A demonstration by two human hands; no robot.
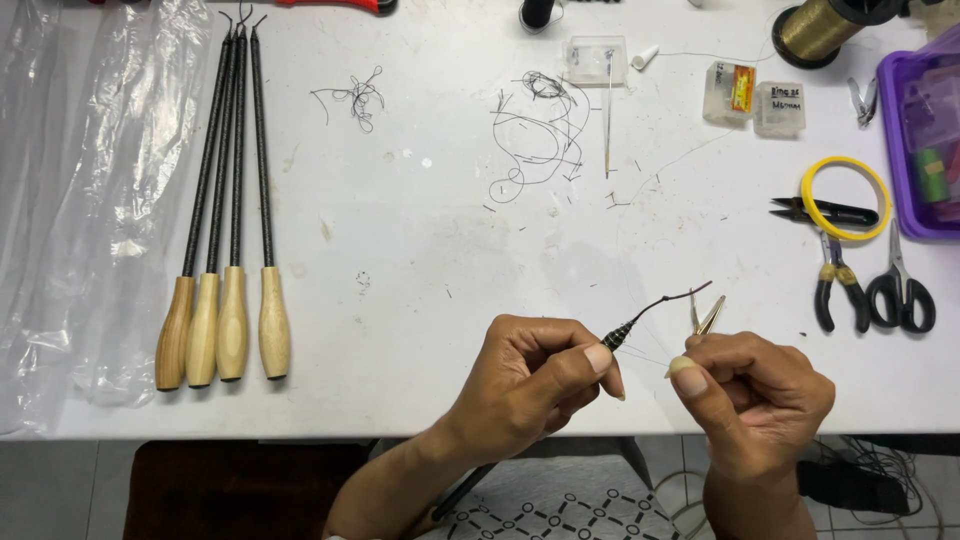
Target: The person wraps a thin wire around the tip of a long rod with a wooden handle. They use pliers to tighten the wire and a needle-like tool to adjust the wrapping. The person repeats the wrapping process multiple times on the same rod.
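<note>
Left hand [530, 385]: grip closed, thumb and forefinger pinching a thin dark rod [618, 337] just behind its thread-wrapped end. The rod's bent, wiry tip [680, 297] rises up and to the right of the pinch; the rest of the rod runs down under the palm and off the near edge of the bench [430, 260].

Right hand [755, 390]: grip closed on a small brass-coloured pair of tweezers [708, 315], points upward, just right of the wire tip and near it; contact cannot be judged. A fine thread shows faintly between the two hands.

Containers: two small clear plastic boxes [755, 100] near the far right edge, contents too small to tell; another clear box [596, 58] at the far edge, centre. Purple tray [893, 120] at the right edge holds small items, one green.

Right side: yellow tape ring [846, 197] lying over black snips, then pliers [838, 285] and scissors [900, 290]. Gold thread spool [820, 30] at the far right corner.

Centre: loose dark thread scraps [535, 135] and a needle. Left: four wooden-handled rods [225, 320] side by side, next to a clear plastic sheet [90, 200].
</note>
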